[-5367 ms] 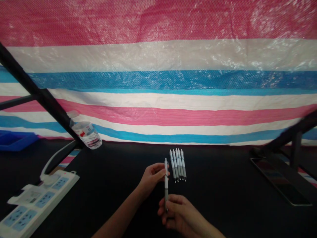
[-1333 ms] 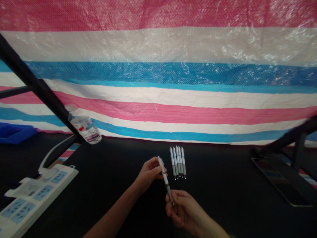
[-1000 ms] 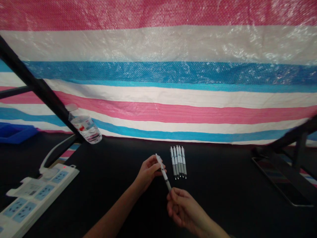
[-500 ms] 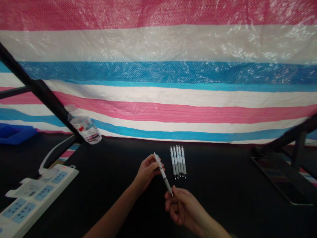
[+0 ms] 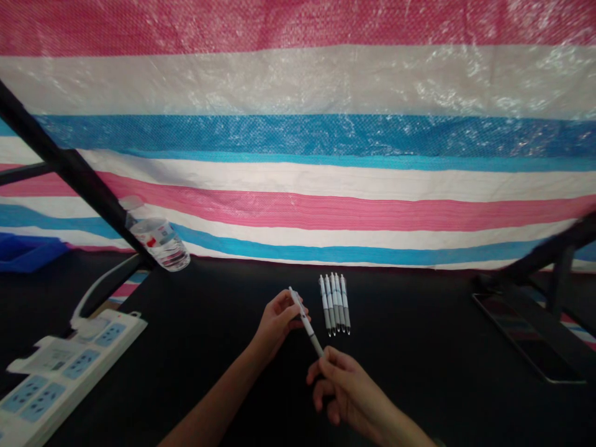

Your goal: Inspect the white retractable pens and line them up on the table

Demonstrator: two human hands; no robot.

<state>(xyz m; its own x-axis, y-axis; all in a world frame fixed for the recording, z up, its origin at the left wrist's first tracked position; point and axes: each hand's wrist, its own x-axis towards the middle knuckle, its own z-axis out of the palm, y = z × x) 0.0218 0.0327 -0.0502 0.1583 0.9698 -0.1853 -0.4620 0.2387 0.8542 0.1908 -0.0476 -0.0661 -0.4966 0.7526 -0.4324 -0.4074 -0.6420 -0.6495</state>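
My left hand [image 5: 277, 320] pinches the upper white barrel of a pen [image 5: 305, 320] that slants down to the right above the black table [image 5: 419, 347]. The fingertips of my right hand [image 5: 342, 391] close round the pen's grey lower end. Just right of the held pen, a row of several white and grey pens [image 5: 335, 304] lies side by side on the table, tips pointing toward me.
A white power strip [image 5: 65, 366] with its cable lies at the lower left. A clear water bottle [image 5: 158, 239] leans against a black diagonal bar. A blue tray [image 5: 25, 251] sits far left, a dark tablet-like device [image 5: 526, 338] at right. A striped tarp [image 5: 326, 143] hangs behind.
The pen went from upright to slanted, its top leaning left. My right hand slid up and closed its fingertips on the lower end. The row of pens has not moved.
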